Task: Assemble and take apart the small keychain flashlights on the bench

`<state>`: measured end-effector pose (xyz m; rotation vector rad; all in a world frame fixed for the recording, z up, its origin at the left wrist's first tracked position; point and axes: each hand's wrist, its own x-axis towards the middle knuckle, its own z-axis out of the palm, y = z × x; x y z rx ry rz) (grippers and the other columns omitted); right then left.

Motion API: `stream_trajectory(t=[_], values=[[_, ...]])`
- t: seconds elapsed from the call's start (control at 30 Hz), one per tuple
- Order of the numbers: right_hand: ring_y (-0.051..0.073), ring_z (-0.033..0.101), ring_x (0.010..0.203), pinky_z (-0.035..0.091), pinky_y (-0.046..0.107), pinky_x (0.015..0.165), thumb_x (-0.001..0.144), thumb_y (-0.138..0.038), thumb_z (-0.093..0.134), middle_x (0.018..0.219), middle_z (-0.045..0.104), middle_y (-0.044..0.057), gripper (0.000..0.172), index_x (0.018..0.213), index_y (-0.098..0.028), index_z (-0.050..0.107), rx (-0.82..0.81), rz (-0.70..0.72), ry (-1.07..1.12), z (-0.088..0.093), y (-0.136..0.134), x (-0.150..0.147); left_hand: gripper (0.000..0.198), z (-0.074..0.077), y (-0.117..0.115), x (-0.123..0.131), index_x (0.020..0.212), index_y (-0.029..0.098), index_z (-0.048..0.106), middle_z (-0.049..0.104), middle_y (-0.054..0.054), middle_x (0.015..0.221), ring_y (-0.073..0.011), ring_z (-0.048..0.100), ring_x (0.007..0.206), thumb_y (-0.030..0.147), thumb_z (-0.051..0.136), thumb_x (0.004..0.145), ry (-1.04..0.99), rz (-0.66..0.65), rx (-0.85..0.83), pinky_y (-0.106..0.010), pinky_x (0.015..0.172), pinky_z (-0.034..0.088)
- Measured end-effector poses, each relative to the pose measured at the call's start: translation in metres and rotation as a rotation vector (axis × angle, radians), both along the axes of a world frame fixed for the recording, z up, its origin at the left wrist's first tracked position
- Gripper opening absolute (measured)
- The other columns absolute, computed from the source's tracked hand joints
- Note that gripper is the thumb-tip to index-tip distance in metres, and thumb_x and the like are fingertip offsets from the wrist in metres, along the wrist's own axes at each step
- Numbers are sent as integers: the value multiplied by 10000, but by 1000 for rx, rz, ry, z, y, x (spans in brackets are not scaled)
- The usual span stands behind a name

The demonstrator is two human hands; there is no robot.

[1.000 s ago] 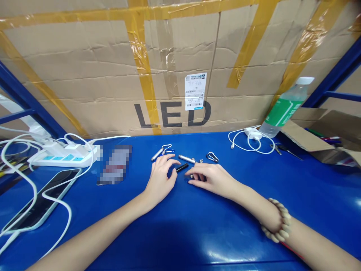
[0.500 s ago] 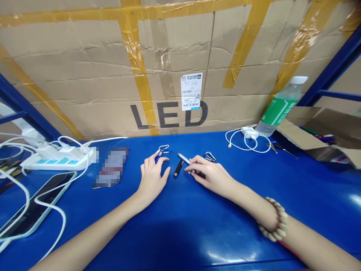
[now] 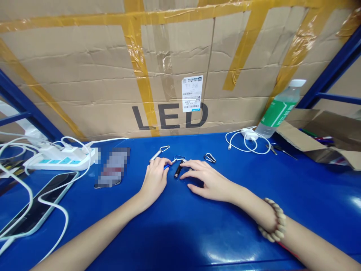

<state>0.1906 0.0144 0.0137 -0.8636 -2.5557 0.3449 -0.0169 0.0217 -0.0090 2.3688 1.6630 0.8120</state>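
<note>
On the blue tabletop my left hand has its fingers curled, the fingertips pinching a small blue keychain light. My right hand lies flat with its fingers stretched out; the index fingertip is just beside a short black light body. A silver keychain light with a clip lies just beyond my left hand. A small clip sits between the hands' fingertips, and a loose carabiner lies just beyond my right hand. A bead bracelet is on my right wrist.
A large taped cardboard box marked LED walls off the back. At the left are a white power strip with cables, a phone and a blurred card. At the right are a white charger cable, a green-labelled bottle and an open cardboard box.
My left hand closed its fingertips on the blue light and drew it toward the black body. My right hand let go of the small silver part it was pinching and flattened out on the table.
</note>
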Motion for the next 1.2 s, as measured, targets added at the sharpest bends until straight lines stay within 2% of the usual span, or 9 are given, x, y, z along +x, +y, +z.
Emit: stream_trajectory(t=[0.13, 0.27, 0.4, 0.53, 0.67, 0.87, 1.0, 1.13, 1.2], values=[[214, 393, 1212, 292, 421, 1012, 822, -278, 520, 1294, 483, 64, 329, 1145, -234, 567, -17, -17, -7, -3, 2, 0, 289, -4, 1, 0, 1081, 171, 472, 501, -80, 1053, -211, 432, 1044, 61, 345, 846, -31, -15, 16, -385, 920, 356], [212, 373, 1229, 291, 413, 1012, 829, -290, 511, 1323, 451, 66, 337, 1157, -236, 567, -18, -25, -14, -3, 2, 1, 337, -4, 0, 2, 1159, 158, 456, 491, -99, 1074, -246, 404, 1062, 99, 366, 841, 55, 43, -17, -423, 910, 358], [213, 341, 1253, 268, 425, 1022, 841, -275, 492, 1350, 424, 39, 298, 1119, -271, 600, -15, 22, -48, 0, 0, 1, 262, -2, -1, 3, 1106, 179, 502, 507, -85, 1026, -254, 413, 1024, 199, 392, 869, 102, 65, -35, -427, 871, 374], [228, 272, 1300, 190, 488, 1049, 863, -290, 457, 1405, 358, 14, 342, 1194, -295, 543, -61, 60, -105, 2, -3, -2, 172, -2, -2, 2, 941, 190, 530, 526, -58, 956, -239, 435, 971, 315, 431, 875, 70, 44, -13, -406, 840, 382], [236, 279, 1299, 182, 499, 1052, 863, -327, 462, 1397, 374, 21, 374, 1231, -284, 511, -87, 34, -111, 1, -4, -3, 156, -3, 0, 2, 865, 190, 509, 538, -42, 899, -229, 456, 931, 323, 429, 880, 45, 37, -17, -398, 827, 376], [226, 353, 1254, 250, 444, 1033, 867, -328, 463, 1334, 456, 48, 352, 1200, -245, 541, -3, -26, -67, -5, 0, -1, 108, -1, 3, 3, 889, 196, 428, 560, -46, 906, -203, 511, 904, 280, 360, 901, -224, 100, -41, -380, 824, 385], [211, 471, 1136, 349, 401, 947, 839, -287, 510, 1230, 539, 61, 270, 1088, -242, 607, 109, -141, -27, -4, 4, 0, 133, 6, 0, 5, 985, 193, 404, 568, -35, 829, -183, 539, 796, 252, 312, 907, -346, 83, -55, -373, 802, 402], [199, 573, 927, 422, 335, 796, 770, -354, 588, 1028, 628, 44, 281, 1022, -237, 630, 171, -363, -39, -1, 8, 2, 200, 12, -8, 8, 1072, 194, 419, 551, -84, 1059, -200, 514, 986, 252, 340, 898, -370, 44, 21, -375, 877, 382], [182, 592, 851, 432, 277, 680, 746, -392, 602, 948, 640, 31, 317, 1024, -242, 629, 145, -452, -58, 0, 9, 3, 213, 13, -12, 11, 1070, 193, 437, 556, -76, 1028, -198, 521, 949, 287, 387, 886, -358, 31, 18, -361, 855, 396]])
